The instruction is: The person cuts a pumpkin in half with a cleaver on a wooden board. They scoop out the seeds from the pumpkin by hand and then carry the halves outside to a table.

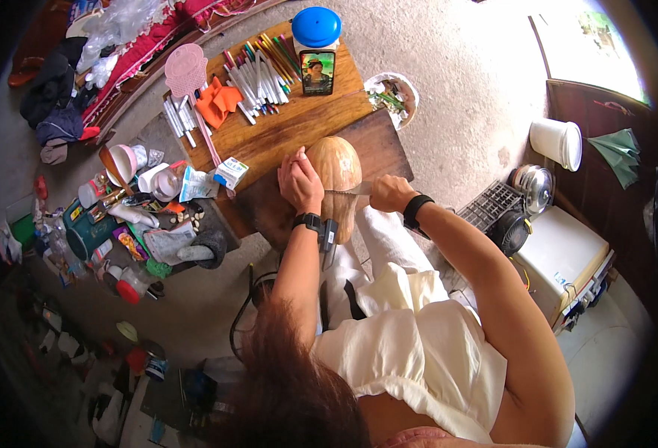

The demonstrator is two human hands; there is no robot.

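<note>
Squash (pixel 335 158), pale orange, lies on a dark wooden board (pixel 385 142), neck pointing toward the person, a knife (pixel 348 192) set across it. The right hand (pixel 393 194) has its fingers curled tight around the knife's handle; the left hand (pixel 300 181), fingers outstretched and close together, rests against the rounded end. The step appears to be a crosswise cut; the next move likely calls for firm, even pressure.
</note>
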